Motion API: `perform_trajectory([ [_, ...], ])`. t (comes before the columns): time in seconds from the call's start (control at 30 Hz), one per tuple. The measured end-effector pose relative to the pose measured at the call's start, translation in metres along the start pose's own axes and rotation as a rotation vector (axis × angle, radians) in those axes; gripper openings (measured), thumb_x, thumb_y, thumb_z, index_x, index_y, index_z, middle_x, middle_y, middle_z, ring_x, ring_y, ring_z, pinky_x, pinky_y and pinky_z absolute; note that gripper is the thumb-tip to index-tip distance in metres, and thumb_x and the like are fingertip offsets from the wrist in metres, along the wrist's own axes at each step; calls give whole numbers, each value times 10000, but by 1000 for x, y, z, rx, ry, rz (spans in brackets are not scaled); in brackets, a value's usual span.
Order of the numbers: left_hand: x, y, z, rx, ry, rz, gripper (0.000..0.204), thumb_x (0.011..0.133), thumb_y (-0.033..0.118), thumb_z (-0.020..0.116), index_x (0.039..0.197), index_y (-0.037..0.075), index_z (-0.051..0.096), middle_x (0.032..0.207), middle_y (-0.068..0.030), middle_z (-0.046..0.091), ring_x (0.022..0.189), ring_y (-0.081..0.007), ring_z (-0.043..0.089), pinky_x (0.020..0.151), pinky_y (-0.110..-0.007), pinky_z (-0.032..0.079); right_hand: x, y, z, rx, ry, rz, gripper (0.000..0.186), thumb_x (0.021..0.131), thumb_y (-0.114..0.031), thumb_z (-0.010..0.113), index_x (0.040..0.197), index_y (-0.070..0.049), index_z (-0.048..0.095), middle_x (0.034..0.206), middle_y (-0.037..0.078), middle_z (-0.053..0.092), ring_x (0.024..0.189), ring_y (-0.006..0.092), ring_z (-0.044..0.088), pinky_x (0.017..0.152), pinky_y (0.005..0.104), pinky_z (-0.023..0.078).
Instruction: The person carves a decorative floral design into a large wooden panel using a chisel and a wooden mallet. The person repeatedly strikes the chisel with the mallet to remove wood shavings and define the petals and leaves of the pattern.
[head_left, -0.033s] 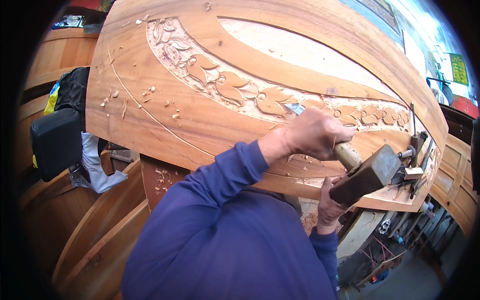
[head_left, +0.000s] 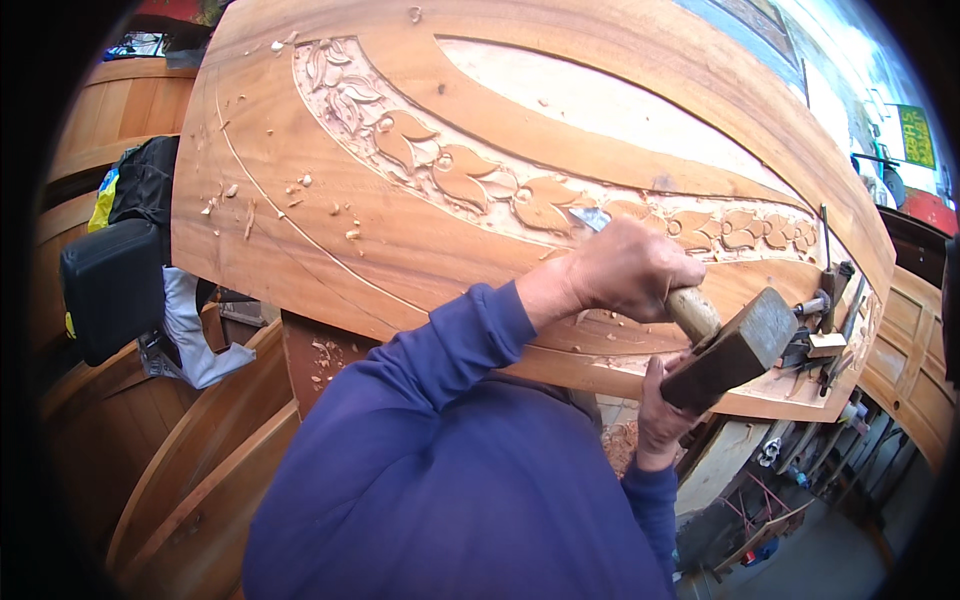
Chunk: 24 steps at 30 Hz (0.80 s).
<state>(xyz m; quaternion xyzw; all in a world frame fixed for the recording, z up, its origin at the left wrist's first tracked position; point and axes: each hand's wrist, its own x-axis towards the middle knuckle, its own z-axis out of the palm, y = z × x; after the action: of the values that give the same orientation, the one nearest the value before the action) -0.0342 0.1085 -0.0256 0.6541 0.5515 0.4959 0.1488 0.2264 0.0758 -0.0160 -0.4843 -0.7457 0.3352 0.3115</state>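
My left hand [head_left: 632, 268] is closed around a wood chisel [head_left: 697, 315]. Its pale wooden handle sticks out toward the right, and the metal blade meets the carved panel [head_left: 330, 240] beside a half-shaped flower in the floral band [head_left: 545, 203]. In my right hand [head_left: 662, 415] is a mallet [head_left: 728, 352] with a dark, blocky wooden head. That head is right by the butt of the chisel handle; whether they touch I cannot tell. The mallet's own handle is hidden behind its head and my fingers.
Several carving tools [head_left: 830, 310] lie at the panel's right end, beside a small wood block [head_left: 827, 345]. Wood chips [head_left: 305, 181] are scattered over the panel's left part. A black padded seat [head_left: 112, 285] stands off its left edge. More tools [head_left: 800, 450] hang below right.
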Motion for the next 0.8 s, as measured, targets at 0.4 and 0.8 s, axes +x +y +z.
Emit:
perform_trajectory([
  [0.4, -12, -4, -29, -145, -117, 142, 206, 708, 243, 768, 784, 182, 586, 671, -43, 577, 626, -282, 647, 500, -412, 470, -47, -27, 29, 298, 327, 131, 709, 822, -68, 854, 1405, 36, 464, 1200, 124, 584, 1063, 221, 602, 1016, 402, 489],
  [0.8, -12, 28, 7, -17, -30, 96, 102, 804, 200, 714, 790, 159, 622, 622, -56, 582, 502, -236, 637, 434, -403, 485, -45, -40, -3, 109, 293, 258, 497, 891, -63, 809, 1309, 25, 554, 1115, 76, 623, 973, 184, 622, 954, 367, 513],
])
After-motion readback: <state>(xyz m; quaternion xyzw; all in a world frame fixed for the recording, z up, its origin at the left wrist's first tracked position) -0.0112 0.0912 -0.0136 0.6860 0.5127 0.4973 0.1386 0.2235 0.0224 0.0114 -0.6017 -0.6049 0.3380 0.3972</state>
